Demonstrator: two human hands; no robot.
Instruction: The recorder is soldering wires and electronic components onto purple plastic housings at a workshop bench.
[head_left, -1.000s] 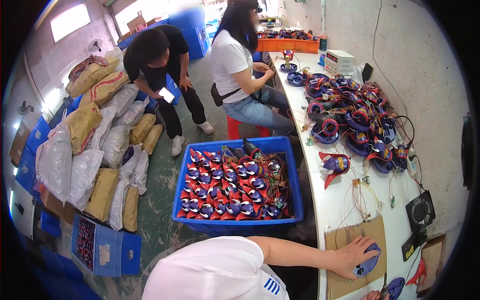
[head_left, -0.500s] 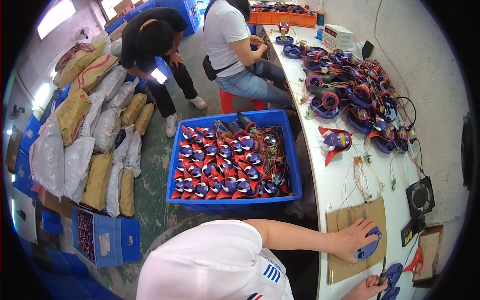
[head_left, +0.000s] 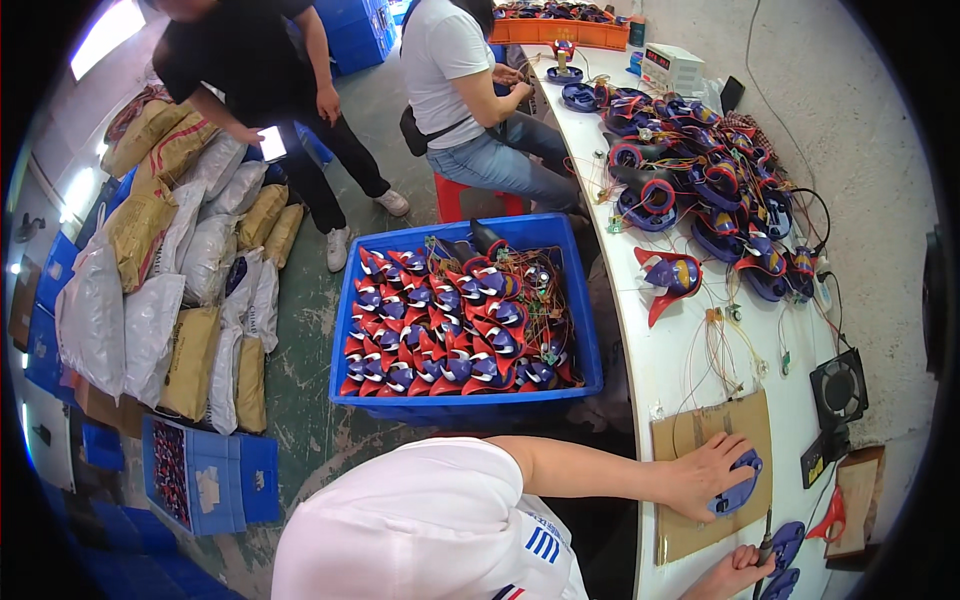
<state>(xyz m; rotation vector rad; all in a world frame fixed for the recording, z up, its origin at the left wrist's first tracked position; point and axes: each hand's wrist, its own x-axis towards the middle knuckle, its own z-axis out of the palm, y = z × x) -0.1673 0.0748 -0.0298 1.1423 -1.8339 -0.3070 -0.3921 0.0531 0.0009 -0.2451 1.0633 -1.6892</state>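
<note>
Thin wires (head_left: 717, 338) reach brown cardboard (head_left: 690, 545); on it, my splayed left fingers (head_left: 720, 452) clasp a purple plastic shell (head_left: 738, 492); beside it, curled right fingers (head_left: 743, 562) grip a dark tool (head_left: 766, 549).

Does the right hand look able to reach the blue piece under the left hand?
Probably yes: the right hand is close, but holds a tool, and the left hand partly covers the blue piece.

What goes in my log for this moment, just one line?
left hand: holds purple part | right hand: holds dark-handled tool | under purple part: cardboard | beside tool: purple pieces
</note>
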